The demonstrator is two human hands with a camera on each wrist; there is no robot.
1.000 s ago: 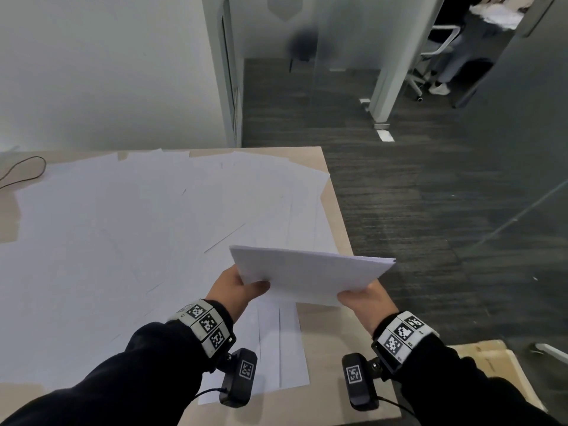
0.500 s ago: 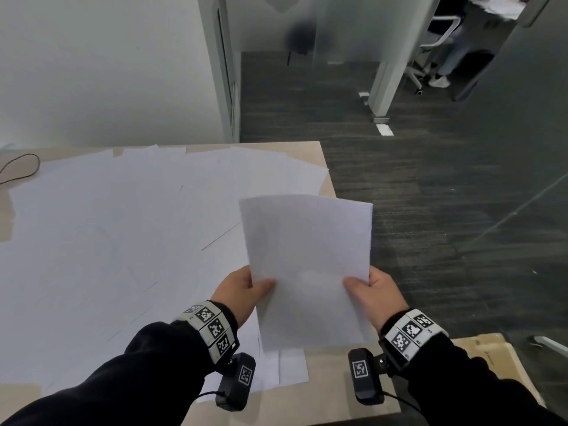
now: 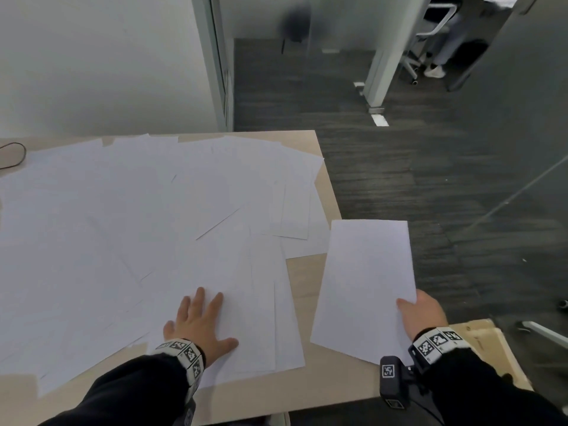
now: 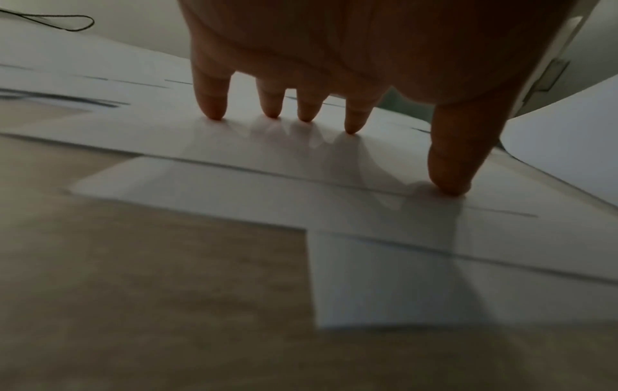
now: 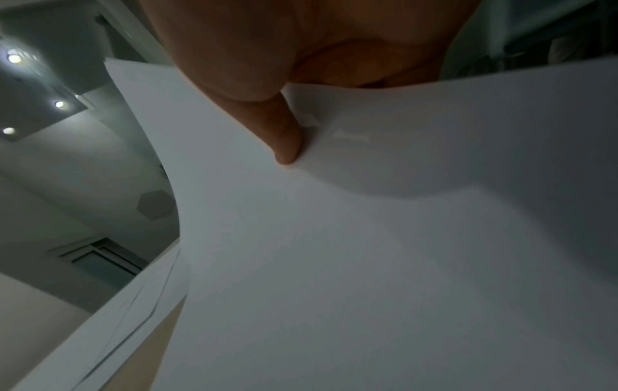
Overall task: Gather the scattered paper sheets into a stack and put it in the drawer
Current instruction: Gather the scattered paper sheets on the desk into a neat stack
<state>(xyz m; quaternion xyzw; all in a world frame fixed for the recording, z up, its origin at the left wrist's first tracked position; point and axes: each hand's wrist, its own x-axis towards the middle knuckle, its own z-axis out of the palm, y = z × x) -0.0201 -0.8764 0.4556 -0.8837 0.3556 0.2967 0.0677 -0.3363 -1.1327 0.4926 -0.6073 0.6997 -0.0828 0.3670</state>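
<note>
**White paper, pale wood, black sleeves**

We see plain white scattered sheets (image 3: 129, 229) on a light tan table (image 3: 307, 281). At five o'clock, the held stack (image 3: 365, 284) is white too. Black-and-white checkered wristbands (image 3: 436, 341) meet black sleeves (image 3: 123, 392); dark grey streaked carpet (image 3: 384, 179) lies at one o'clock.

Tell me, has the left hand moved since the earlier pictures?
Yes. The left hand has let go of the held stack and gone left and down; it now presses flat on the scattered sheets, well inside the desk's right edge.

No readable text anywhere: the paper sheets (image 3: 153, 229) show blank faces, and the wristbands (image 3: 436, 339) carry only black-and-white square marker patterns, no letters or numbers.
</note>
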